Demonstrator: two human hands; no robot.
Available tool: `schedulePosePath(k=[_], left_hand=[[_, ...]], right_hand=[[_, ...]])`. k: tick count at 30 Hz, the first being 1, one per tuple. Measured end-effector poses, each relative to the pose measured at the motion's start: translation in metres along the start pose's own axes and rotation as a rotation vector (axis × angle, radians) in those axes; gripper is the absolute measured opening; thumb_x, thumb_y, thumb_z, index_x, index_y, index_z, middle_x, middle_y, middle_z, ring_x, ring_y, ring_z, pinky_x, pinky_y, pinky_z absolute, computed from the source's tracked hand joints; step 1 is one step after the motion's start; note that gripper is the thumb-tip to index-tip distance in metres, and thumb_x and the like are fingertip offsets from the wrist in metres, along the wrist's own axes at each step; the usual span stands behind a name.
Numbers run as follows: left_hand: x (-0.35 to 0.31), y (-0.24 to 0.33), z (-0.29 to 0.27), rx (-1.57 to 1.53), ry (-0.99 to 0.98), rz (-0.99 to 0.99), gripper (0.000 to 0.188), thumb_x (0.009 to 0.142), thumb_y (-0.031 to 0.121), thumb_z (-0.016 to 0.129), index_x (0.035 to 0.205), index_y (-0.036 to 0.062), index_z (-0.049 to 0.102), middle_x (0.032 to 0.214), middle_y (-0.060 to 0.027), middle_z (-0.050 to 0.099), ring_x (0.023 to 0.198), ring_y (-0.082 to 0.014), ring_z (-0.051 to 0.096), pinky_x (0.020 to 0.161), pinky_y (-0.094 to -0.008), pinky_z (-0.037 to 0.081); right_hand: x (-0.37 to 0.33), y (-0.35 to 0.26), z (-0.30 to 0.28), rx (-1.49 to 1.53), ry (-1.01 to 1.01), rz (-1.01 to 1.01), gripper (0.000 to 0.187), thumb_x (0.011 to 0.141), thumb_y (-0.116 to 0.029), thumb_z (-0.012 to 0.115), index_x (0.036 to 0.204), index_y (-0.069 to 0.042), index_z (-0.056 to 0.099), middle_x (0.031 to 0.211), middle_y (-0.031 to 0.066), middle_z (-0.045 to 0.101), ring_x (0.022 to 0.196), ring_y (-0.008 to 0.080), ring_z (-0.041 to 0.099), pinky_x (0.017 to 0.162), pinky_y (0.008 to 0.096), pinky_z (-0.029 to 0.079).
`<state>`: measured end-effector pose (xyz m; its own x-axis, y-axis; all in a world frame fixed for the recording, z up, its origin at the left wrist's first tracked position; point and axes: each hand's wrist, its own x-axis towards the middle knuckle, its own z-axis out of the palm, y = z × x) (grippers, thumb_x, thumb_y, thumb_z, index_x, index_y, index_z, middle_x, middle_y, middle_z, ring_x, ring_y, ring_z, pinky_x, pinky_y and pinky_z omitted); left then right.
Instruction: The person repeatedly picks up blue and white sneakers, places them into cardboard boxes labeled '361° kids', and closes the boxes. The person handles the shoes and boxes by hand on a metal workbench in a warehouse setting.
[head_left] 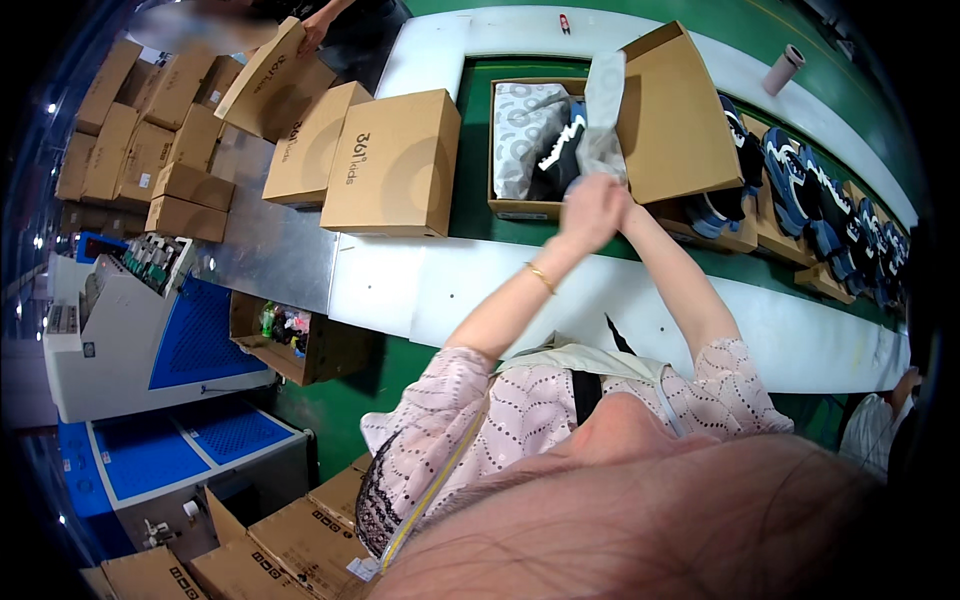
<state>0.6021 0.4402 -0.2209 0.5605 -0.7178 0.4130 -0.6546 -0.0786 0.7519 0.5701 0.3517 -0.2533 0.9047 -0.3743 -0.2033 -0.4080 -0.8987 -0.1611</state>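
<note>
Pointing lengthwise away from both hands (596,212) is the right paper flap (604,105); whether fingers (604,186) pinch it, I cannot tell.

From afar I see a pale pink blouse (525,410) with wavy dark dots, black lace (382,508), and a thin gold bracelet (541,278).

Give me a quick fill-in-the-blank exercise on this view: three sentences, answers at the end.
The bracelet just behind the left hand is ____ in colour.
The open shoebox has its lid raised along its ____ side.
The nearest closed box sits to the ____ of the open shoebox.

Missing words: gold; right; left.
</note>
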Motion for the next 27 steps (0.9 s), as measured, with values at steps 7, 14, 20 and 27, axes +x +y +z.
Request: schedulePosePath(k=[7,14,20,27], left_hand=[[-0.023,-0.113,-0.061,0.843,-0.613,-0.205,0.039,0.089,0.031,0.04,0.08,0.0046,0.067,0.089,-0.0152,0.064,0.087,-0.0304,0.059,0.08,-0.0418,0.044],[-0.015,-0.098,-0.043,0.755,-0.469,-0.399,0.062,0.079,0.027,0.057,0.123,-0.0111,0.036,0.129,-0.0274,0.036,0.117,-0.0343,0.042,0.097,-0.0397,0.037],[-0.005,-0.131,-0.03,0.698,-0.227,-0.087,0.086,0.063,0.005,0.071,0.135,-0.0009,0.025,0.144,-0.0196,0.02,0.131,-0.0378,0.024,0.107,-0.0392,0.027],[0.044,-0.153,-0.048,0.821,-0.101,0.004,0.035,0.068,0.005,0.062,0.101,0.0127,0.055,0.105,-0.0131,0.047,0.094,-0.032,0.052,0.064,-0.0393,0.051]], right_hand=[[0.054,-0.02,0.008,0.035,-0.089,-0.258,0.017,0.08,-0.015,0.051,0.094,-0.008,0.058,0.099,0.0139,0.061,0.091,0.0319,0.06,0.072,0.0418,0.049],[0.076,-0.01,0.023,-0.591,-0.123,-0.148,0.025,0.079,-0.013,0.056,0.101,-0.009,0.067,0.105,0.0083,0.059,0.098,0.026,0.06,0.078,0.039,0.049],[0.002,0.035,-0.089,0.508,0.412,-0.022,0.041,0.065,-0.017,0.077,0.097,-0.001,0.057,0.096,0.009,0.052,0.093,0.0281,0.055,0.079,0.033,0.044],[-0.063,0.053,-0.102,1.352,0.636,-0.179,0.044,0.077,-0.016,0.073,0.113,-0.003,0.052,0.104,-0.0011,0.049,0.1,0.0103,0.045,0.09,0.0225,0.033]])
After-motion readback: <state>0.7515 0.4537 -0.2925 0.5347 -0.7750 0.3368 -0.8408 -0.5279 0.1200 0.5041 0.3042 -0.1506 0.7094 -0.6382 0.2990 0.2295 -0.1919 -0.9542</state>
